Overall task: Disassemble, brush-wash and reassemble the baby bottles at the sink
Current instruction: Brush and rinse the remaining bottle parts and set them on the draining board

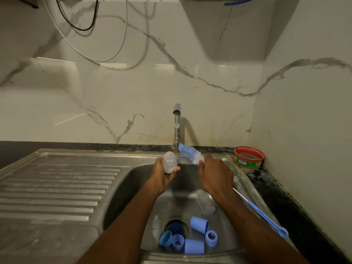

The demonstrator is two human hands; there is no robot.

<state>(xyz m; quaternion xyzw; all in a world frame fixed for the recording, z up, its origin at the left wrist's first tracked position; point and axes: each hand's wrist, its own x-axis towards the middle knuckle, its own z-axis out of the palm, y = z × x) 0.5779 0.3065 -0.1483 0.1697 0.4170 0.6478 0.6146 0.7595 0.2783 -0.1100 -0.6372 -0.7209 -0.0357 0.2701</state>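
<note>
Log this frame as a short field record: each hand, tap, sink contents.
left hand: holds clear bottle near the water stream
right hand: grips bottle brush, bristles outside the bottle
tap: running, thin stream
sink: second clear bottle, blue caps, blue collars, clear teats
counter corner: red-rimmed tub

Home kitchen: steel sink [57, 187], tap [177, 122], marble-look backsplash [133, 92].

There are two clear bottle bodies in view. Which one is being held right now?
The clear bottle gripped in the left hand by the tap stream; the other bottle lies loose in the sink basin.
</note>
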